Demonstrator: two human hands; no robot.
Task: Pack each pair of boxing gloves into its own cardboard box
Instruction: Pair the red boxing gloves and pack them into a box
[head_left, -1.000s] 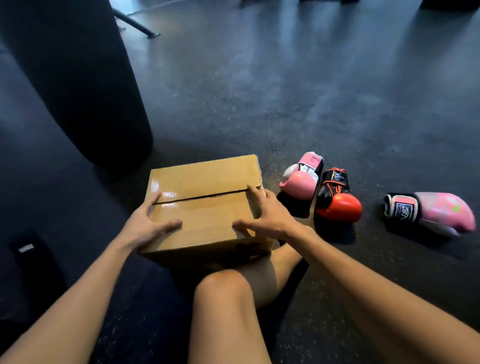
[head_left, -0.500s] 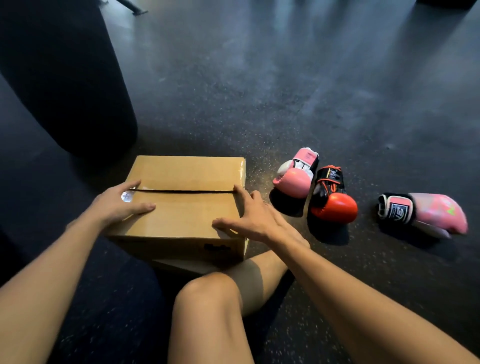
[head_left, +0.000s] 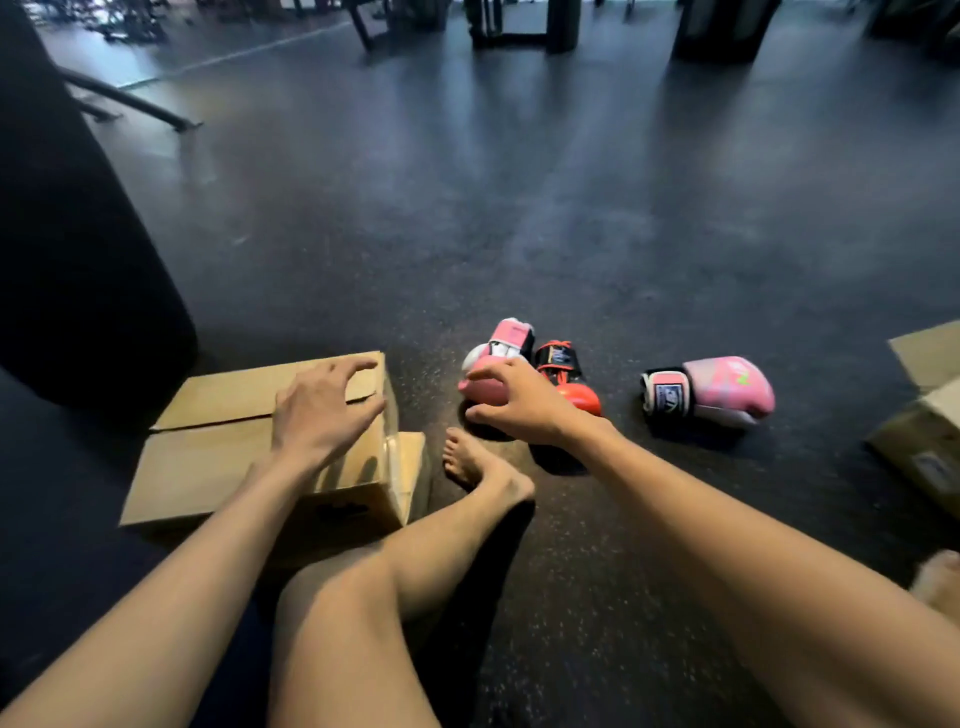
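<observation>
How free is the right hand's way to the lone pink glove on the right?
Likely yes. The right hand hangs open over the nearer pink glove; only the low red glove and floor lie between it and the lone pink glove.

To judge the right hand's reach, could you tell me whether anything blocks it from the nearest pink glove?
Nothing visible does: the right hand is directly over the pink glove, with the red glove beside it.

The cuff logo on the rightmost pink glove (head_left: 727, 387) is too blurred to read.
</observation>
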